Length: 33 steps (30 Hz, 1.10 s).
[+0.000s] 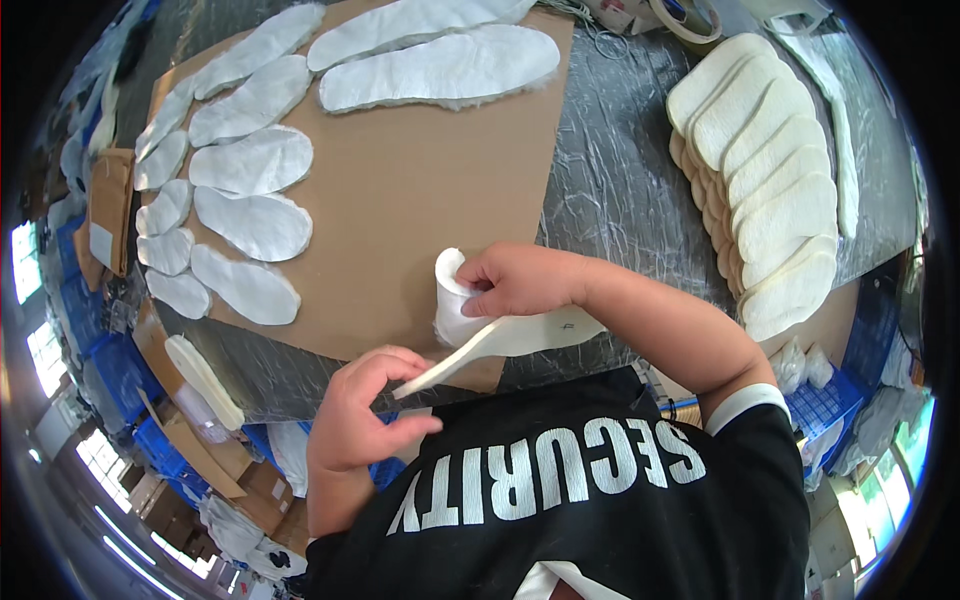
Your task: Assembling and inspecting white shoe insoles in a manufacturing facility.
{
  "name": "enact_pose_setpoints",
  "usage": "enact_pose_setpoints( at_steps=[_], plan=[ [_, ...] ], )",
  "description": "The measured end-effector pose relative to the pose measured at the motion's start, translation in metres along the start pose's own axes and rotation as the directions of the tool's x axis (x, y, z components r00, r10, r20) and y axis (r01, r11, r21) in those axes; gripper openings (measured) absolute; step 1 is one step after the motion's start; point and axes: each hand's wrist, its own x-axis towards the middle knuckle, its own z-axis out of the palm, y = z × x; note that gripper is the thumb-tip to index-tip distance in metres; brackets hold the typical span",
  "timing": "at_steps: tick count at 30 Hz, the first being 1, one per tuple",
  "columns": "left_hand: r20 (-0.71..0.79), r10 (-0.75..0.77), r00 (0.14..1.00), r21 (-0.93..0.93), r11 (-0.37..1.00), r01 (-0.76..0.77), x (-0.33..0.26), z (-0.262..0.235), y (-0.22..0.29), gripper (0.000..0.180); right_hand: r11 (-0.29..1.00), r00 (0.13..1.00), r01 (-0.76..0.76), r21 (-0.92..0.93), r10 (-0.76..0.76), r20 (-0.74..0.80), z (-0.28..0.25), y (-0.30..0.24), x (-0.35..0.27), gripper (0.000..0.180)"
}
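Note:
My right hand (525, 285) pinches a curled white fleece insole (456, 318) between thumb and fingers, its rolled edge standing up from the cardboard. Below it a cream insole (540, 333) lies aslant in front of my body, its far right part passing under my right forearm. The narrow end of that insole reaches into my left hand (365, 405). There the thumb stands apart from the curved fingers, and the fingertips are beside the insole's edge. Whether they press on it is hard to see.
A brown cardboard sheet (400, 190) covers part of the dark table (610, 150). Several white fleece insoles (252, 160) lie along its left and far sides. Overlapping stacks of cream insoles (765, 160) stand at right. Another cream pair (203, 380) lies at the near left edge.

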Motion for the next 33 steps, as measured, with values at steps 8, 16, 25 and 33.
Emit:
enact_pose_setpoints(
  at_steps=[8,16,25,33],
  plan=[
    [-0.034,0.108,0.994,0.492,0.867,-0.077,0.029,-0.01,0.029,0.023,0.98,0.987,-0.118,0.163,0.133,-0.087,0.02,0.007,0.003,0.026],
    [-0.223,-0.152,0.963,-0.189,0.976,0.11,0.003,0.0,-0.009,0.019,0.566,0.952,0.069,0.821,-0.284,0.116,0.029,0.05,-0.019,0.059],
    [-0.243,-0.215,0.946,-0.27,0.952,0.147,-0.004,0.01,-0.019,0.018,0.579,0.916,0.057,0.814,-0.354,0.188,0.041,0.058,-0.068,0.102],
    [0.029,-0.056,0.998,0.508,0.861,0.033,0.03,0.0,0.021,0.024,0.449,0.978,-0.029,0.893,-0.171,0.118,0.065,0.052,-0.082,0.058]
  ],
)
